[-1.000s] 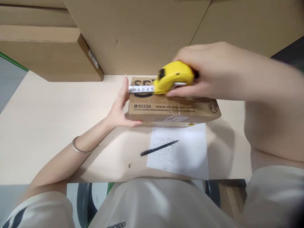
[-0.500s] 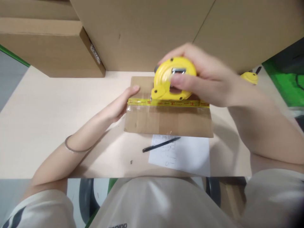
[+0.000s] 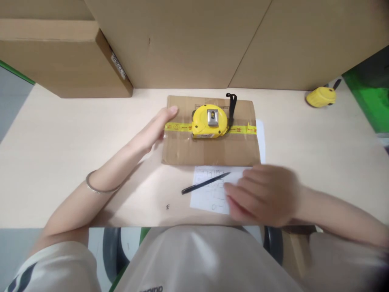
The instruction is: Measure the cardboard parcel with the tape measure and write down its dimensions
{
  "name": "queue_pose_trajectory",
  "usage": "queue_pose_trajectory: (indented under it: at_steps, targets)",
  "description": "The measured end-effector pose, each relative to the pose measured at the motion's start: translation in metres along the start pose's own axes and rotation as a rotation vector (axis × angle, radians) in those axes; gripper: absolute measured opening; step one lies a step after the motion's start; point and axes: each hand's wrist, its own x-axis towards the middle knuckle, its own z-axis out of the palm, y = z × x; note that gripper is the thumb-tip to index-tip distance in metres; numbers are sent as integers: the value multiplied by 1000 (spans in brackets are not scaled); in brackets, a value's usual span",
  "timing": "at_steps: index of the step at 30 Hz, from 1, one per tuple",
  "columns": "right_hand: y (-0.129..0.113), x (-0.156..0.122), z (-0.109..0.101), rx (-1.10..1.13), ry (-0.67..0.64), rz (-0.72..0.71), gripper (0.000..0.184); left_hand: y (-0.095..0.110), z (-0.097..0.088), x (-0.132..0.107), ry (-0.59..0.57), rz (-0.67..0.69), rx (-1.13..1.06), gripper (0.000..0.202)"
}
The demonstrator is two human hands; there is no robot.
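Note:
My left hand (image 3: pixel 158 127) grips the left edge of a flat, taped cardboard box (image 3: pixel 188 154), its thumb on top. A yellow tape measure (image 3: pixel 199 119) with a metal clip and black wrist strap rests on the box, over a strip of yellow tape with red print (image 3: pixel 240 129). My right hand (image 3: pixel 261 194) is over the right part of a white paper sheet (image 3: pixel 209 200) with handwriting. Its fingers look bent but are smeared by motion, so what lies inside is hidden. A black pen (image 3: pixel 206 183) lies on the sheet, left of that hand and apart from it.
A second yellow tape measure (image 3: pixel 321 96) stands at the table's back right. Large cardboard boxes (image 3: pixel 182 44) line the back edge, with another carton (image 3: pixel 60 65) at the back left. The pale table (image 3: pixel 54 162) ends in front of my body.
My right hand has let go of the yellow tape measure, which now rests on the box, and has moved down to the paper. My left hand keeps its hold; the box now lies flatter.

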Motion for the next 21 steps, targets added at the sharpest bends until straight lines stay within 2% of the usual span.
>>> queue_pose_trajectory:
  at_steps: [2, 4, 6, 9, 15, 19, 21]
  targets:
    - [-19, -21, 17, -86, -135, 61, 22, 3, 3, -2, -7, 4, -34, 55]
    - [-25, -39, 38, -174, -237, 168, 33, 6, 8, -4, 3, 2, -56, 54]
    - [-22, -52, 56, -197, -262, 184, 36, 9, 12, -6, 15, -10, -61, 53]
    - [-12, -65, 71, -165, -218, 137, 32, 10, 12, -7, 15, -13, -62, 54]
    - [10, -75, 79, -98, -234, 99, 31, 4, 5, -2, 20, -14, -4, 60]
    - [19, -75, 76, 103, -201, 83, 48, 4, 8, -4, 21, 10, -29, 59]
    - [18, -73, 73, 207, -166, 101, 44, 5, 11, -6, 40, 20, -59, 57]
